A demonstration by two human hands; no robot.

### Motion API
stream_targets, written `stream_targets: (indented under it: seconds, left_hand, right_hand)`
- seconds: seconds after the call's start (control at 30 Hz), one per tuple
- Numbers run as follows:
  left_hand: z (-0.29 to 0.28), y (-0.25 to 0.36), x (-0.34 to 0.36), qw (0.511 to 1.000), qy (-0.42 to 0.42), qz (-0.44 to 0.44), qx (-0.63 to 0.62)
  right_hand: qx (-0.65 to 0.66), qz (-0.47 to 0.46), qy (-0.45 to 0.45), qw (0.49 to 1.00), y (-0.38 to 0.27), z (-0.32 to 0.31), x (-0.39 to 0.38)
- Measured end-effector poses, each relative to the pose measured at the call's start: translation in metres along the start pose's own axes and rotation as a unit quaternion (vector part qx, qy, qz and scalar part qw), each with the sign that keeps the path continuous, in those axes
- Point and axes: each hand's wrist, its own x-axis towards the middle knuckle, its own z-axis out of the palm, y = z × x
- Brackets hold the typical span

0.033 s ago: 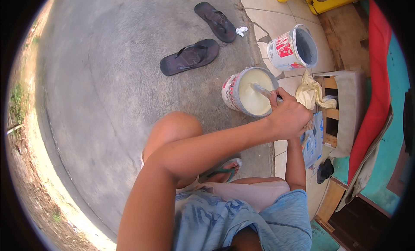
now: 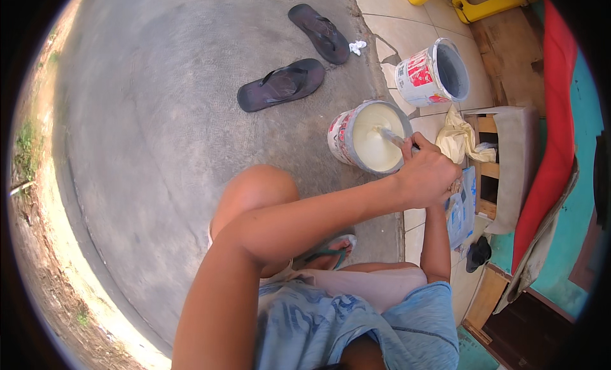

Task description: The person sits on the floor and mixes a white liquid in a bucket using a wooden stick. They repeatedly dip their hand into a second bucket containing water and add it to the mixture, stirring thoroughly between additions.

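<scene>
My left hand (image 2: 428, 174) is closed around a flat stirring stick (image 2: 393, 138). Its lower end dips into creamy off-white liquid (image 2: 369, 147), which looks like paint. A white bucket (image 2: 342, 139) with red print and a grey-smeared rim holds the liquid, standing just beyond my left hand. My left arm reaches across from the lower left. My right forearm (image 2: 436, 246) runs up behind the left hand; the right hand itself is hidden there, so its fingers and any hold on the stick do not show.
A second, grey-lined bucket (image 2: 417, 78) stands on the tiles (image 2: 394, 26). Dark flip-flops (image 2: 280, 85) lie on the concrete. To the right are a crumpled cream cloth (image 2: 453, 137), a blue-and-white plastic bag (image 2: 459, 220), a slatted wooden frame (image 2: 515, 166) and red fabric (image 2: 547, 147).
The stick's dipped end has shifted slightly right and toward me in the liquid, and my left hand has moved a little with it. The buckets stay in place.
</scene>
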Motion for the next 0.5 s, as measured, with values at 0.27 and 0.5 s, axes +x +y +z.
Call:
stream_targets:
  seconds: [0.27, 0.5]
  left_hand:
    - [-0.02, 0.017, 0.013, 0.995, 0.027, -0.094, -0.004]
    - [0.021, -0.007, 0.017, 0.999, 0.024, -0.027, 0.009]
  right_hand:
    - [-0.019, -0.022, 0.009, 1.0, -0.005, 0.007, 0.016]
    - [-0.015, -0.02, 0.003, 1.0, 0.0, 0.009, 0.022]
